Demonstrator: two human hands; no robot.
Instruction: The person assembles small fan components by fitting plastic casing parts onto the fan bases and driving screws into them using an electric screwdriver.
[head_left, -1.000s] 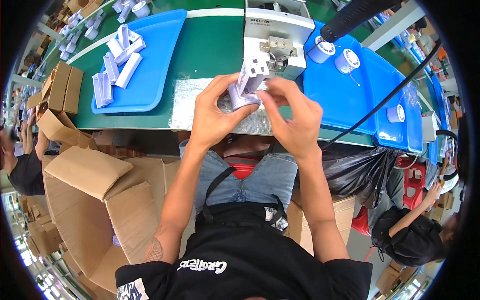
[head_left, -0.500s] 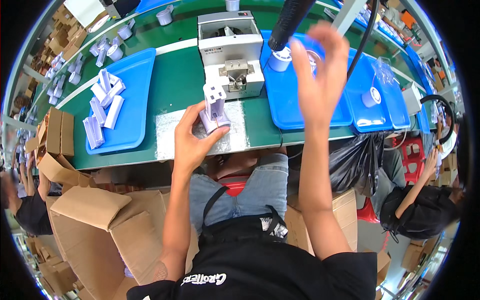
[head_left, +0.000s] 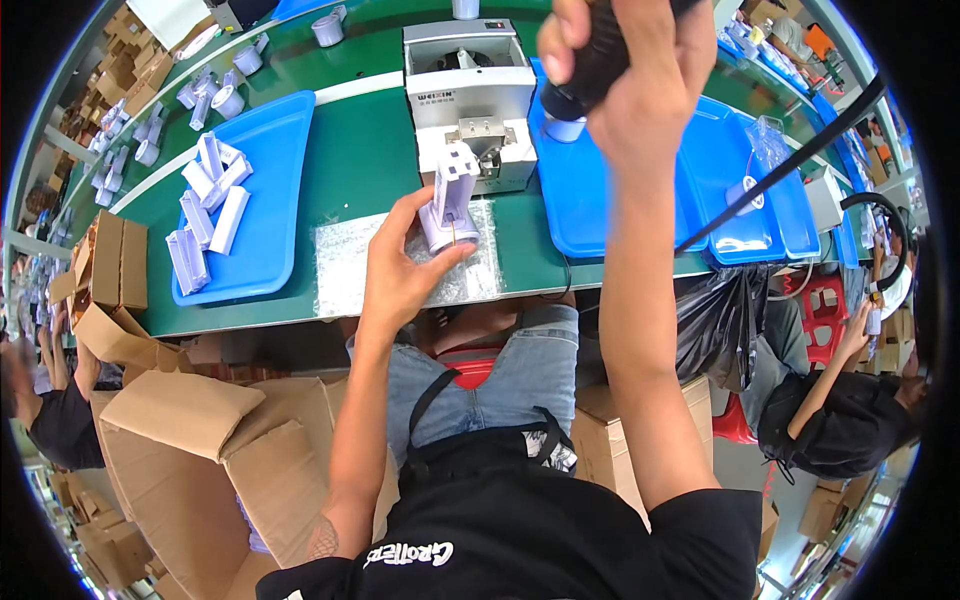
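My left hand (head_left: 398,268) holds a pale lavender plastic housing (head_left: 447,222) with a round base and an upright slotted arm. Fingers and thumb clasp its base above a clear plastic sheet (head_left: 345,262) at the table's front. A thin reddish wire shows at the front of the base. Raised over the right side of the table, my right hand (head_left: 645,105) is wrapped round a black electric screwdriver (head_left: 590,70); its tip is not clearly visible. Just behind the housing stands a grey and white screw feeder (head_left: 470,105).
On the left, a blue tray (head_left: 275,215) holds several white plastic pieces (head_left: 212,190). Blue trays (head_left: 580,215) with round parts lie to the right. A black cable (head_left: 790,175) slants across them. Open cardboard boxes (head_left: 180,470) stand below left; co-workers sit at both sides.
My right hand has gone from open and reaching to gripping the screwdriver. My left hand has shifted the housing slightly right and away from me.
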